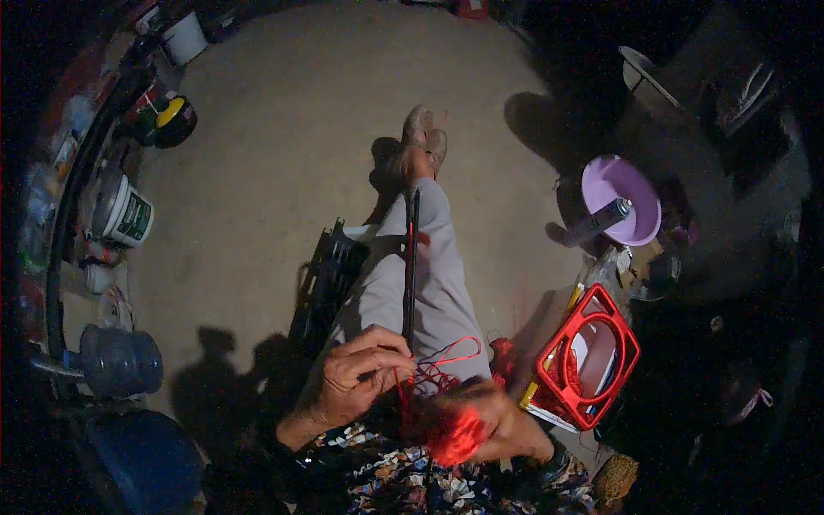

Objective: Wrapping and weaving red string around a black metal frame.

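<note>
A long, thin dark rod [410, 283] lies lengthwise over my grey-trousered legs, its near end at my hands. My left hand [365, 371] is closed in a pinch at this end, with strands of red yarn at its fingertips. Loose loops of red yarn [451, 354] stand out to the right of the rod. My right hand [493, 416] is closed over a bright red yarn bundle [457, 436], close to my lap. Blur and shade hide most of its fingers. More red yarn [503, 356] sits beside my right thigh.
At right, a red plastic frame [592, 356] rests over a container of mixed items. Beyond it a purple basin [622, 199] holds a spray can [608, 215]. A black slatted rack [330, 266] stands left of my legs. Buckets and a large water bottle [120, 360] line the left side.
</note>
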`<control>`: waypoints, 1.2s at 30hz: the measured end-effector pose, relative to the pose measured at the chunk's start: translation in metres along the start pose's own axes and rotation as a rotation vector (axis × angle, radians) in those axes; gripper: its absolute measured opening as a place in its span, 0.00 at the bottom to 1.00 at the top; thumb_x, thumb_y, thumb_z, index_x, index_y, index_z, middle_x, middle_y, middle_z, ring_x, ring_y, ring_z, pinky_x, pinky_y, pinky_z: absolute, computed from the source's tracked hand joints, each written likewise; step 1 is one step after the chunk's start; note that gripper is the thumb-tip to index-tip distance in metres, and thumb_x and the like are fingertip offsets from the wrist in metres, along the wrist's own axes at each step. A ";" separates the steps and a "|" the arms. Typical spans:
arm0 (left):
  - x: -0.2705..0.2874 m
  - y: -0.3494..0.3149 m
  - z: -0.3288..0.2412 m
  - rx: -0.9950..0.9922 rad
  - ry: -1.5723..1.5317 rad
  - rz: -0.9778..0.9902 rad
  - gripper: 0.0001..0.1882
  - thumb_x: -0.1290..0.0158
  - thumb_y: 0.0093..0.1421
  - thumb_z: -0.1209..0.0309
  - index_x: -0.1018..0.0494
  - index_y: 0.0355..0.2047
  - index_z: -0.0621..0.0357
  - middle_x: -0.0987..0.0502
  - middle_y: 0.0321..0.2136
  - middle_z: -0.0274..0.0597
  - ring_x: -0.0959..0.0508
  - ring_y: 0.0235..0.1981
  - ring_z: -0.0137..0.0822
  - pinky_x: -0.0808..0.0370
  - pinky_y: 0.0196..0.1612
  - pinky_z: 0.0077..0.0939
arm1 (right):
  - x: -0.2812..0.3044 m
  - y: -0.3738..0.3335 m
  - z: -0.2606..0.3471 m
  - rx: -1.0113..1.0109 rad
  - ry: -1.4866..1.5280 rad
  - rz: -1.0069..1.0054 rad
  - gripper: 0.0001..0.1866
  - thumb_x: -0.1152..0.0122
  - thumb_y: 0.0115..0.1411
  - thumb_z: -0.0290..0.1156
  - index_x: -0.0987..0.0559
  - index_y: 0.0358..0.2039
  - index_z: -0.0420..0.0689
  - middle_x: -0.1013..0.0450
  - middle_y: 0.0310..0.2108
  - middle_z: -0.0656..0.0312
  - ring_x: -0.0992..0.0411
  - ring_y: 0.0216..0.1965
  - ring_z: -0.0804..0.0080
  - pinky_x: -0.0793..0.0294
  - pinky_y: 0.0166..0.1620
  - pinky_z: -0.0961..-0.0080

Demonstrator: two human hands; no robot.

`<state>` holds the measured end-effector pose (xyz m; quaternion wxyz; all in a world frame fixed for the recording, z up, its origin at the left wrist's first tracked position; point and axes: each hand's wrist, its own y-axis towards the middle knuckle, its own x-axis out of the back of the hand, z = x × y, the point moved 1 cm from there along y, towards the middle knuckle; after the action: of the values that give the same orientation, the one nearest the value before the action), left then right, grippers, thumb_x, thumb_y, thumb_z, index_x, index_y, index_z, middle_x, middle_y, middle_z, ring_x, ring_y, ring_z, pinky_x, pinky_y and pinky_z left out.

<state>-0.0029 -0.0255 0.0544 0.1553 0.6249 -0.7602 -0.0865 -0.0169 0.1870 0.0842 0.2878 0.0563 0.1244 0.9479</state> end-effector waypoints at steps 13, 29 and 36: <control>-0.003 -0.007 0.014 0.360 -0.302 -0.133 0.07 0.50 0.59 0.77 0.27 0.27 0.69 0.25 0.31 0.50 0.24 0.36 0.40 0.28 0.44 0.35 | 0.019 -0.031 -0.047 -0.626 -0.248 -0.214 0.10 0.42 0.56 0.29 0.28 0.38 0.40 0.29 0.23 0.58 0.31 0.23 0.67 0.32 0.27 0.71; -0.009 -0.019 0.041 0.654 -0.326 -0.434 0.03 0.47 0.56 0.75 0.26 0.29 0.62 0.25 0.34 0.39 0.27 0.38 0.31 0.35 0.48 0.25 | 0.028 0.022 -0.082 -0.329 -0.508 -0.158 0.14 0.45 0.56 0.31 0.32 0.40 0.39 0.28 0.27 0.46 0.29 0.31 0.43 0.32 0.33 0.53; -0.005 -0.025 0.053 0.681 -0.218 -0.281 0.04 0.45 0.55 0.76 0.28 0.24 0.59 0.27 0.38 0.38 0.28 0.36 0.27 0.33 0.43 0.21 | 0.019 0.032 -0.098 -0.223 -0.491 -0.034 0.15 0.46 0.55 0.25 0.32 0.43 0.38 0.30 0.32 0.45 0.31 0.35 0.45 0.31 0.37 0.56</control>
<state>0.0029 -0.0295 -0.0041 -0.1561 0.7261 -0.6643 0.0847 -0.0674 0.1523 -0.0009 0.3297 0.2503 -0.0534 0.9087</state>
